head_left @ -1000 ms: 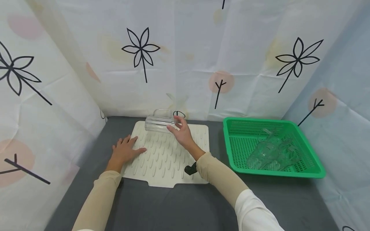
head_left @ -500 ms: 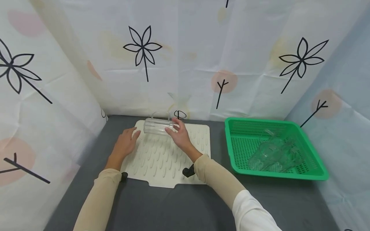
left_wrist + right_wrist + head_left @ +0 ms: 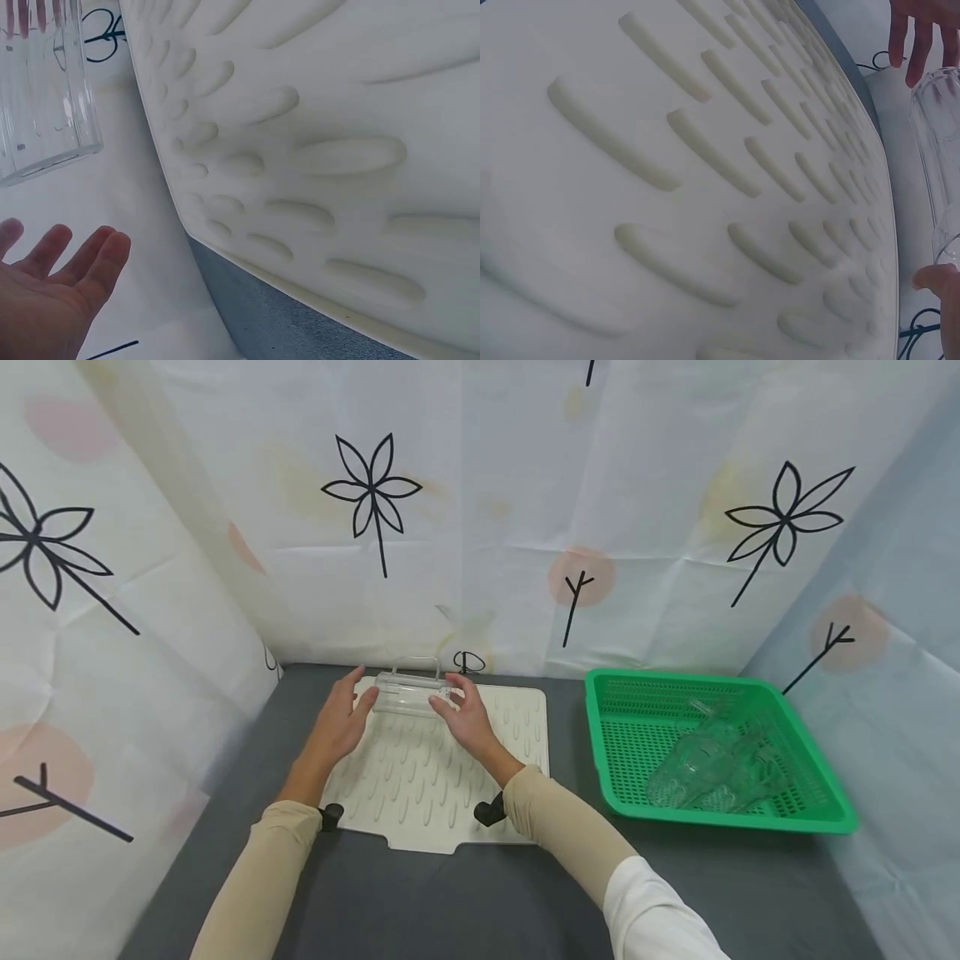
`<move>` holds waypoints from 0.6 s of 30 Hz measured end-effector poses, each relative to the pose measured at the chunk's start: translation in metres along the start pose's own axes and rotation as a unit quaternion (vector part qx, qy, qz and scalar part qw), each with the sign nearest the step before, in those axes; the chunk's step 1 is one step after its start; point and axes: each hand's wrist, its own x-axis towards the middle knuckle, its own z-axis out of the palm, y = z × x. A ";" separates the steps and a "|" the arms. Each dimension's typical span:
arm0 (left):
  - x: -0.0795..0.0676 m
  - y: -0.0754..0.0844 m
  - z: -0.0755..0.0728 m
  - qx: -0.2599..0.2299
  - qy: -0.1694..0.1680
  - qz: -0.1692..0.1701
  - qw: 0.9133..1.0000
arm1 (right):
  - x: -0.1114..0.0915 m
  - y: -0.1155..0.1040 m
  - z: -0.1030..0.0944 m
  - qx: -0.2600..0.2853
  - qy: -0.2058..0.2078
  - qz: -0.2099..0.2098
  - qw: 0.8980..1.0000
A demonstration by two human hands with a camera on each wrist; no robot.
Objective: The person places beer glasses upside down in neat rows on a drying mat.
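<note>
Head view first, and we have one clear glass mug (image 3: pixel 408 696) lying sideways, held up at the far edge of the mat as we look down, its single handle (image 3: pixel 416 658) turned toward the back. Two hands at work here, one at each end! Right hand (image 3: pixel 468 718) has the right end: thumb on the near side, fingers across from it, parted just enough for the glass between them, and we call that a pinch. Left hand (image 3: pixel 341 722) at the other end, fingers loosely spread, thumb well away from them, holding nothing; over on the left wrist view we get a gap between those fingertips and the glass, though whether the thumb touches we cannot tell. Beneath them, one pale mat (image 3: pixel 427 793) with rows of raised oblong ridges, flat on one dark grey table (image 3: pixel 450 910). Two black wrist pieces, one per arm, below two beige sleeves (image 3: pixel 262 868). Off to our right, one green basket (image 3: pixel 720 820) with clear glassware (image 3: pixel 690 768) inside, more than one piece, too overlapped for us to count. Behind everything, patterned curtain (image 3: pixel 480 568).
</note>
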 end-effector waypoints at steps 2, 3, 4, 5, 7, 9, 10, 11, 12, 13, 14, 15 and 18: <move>0.001 0.002 0.001 -0.001 -0.004 0.005 1.000 | 0.000 -0.001 -0.001 -0.004 -0.002 -0.003 1.000; 0.001 0.002 0.002 -0.002 -0.005 0.006 1.000 | -0.001 -0.002 -0.001 -0.005 -0.002 -0.004 1.000; 0.002 0.002 0.002 -0.003 -0.007 0.008 1.000 | -0.001 -0.003 -0.001 -0.005 -0.004 -0.006 1.000; 0.002 0.002 0.003 -0.004 -0.007 0.007 1.000 | -0.001 -0.004 -0.001 -0.005 -0.006 -0.007 1.000; 0.001 0.001 0.004 -0.004 -0.010 0.007 1.000 | -0.001 -0.005 0.000 0.002 -0.013 -0.002 1.000; 0.000 0.001 0.005 -0.007 -0.020 0.002 1.000 | -0.002 -0.006 0.002 0.008 -0.019 0.004 1.000; 0.000 0.001 0.006 -0.009 -0.025 0.000 1.000 | -0.003 -0.006 0.003 0.008 -0.021 0.007 1.000; -0.001 0.001 0.006 -0.013 -0.029 -0.003 0.999 | -0.003 -0.006 0.004 0.010 -0.022 0.010 1.000; -0.002 0.001 0.007 -0.016 -0.032 -0.004 0.999 | -0.004 -0.006 0.005 0.013 -0.023 0.011 1.000; -0.002 0.002 0.008 -0.021 -0.033 -0.003 0.999 | -0.004 -0.006 0.005 0.012 -0.023 0.012 1.000; -0.002 0.002 0.009 -0.026 -0.033 -0.003 0.999 | -0.004 -0.006 0.006 0.010 -0.022 0.012 1.000; -0.002 0.003 0.010 -0.031 -0.032 0.000 0.999 | -0.004 -0.006 0.006 0.007 -0.020 0.012 1.000; -0.002 0.004 0.011 -0.048 -0.023 0.012 0.998 | -0.005 -0.005 0.005 -0.008 -0.018 0.011 1.000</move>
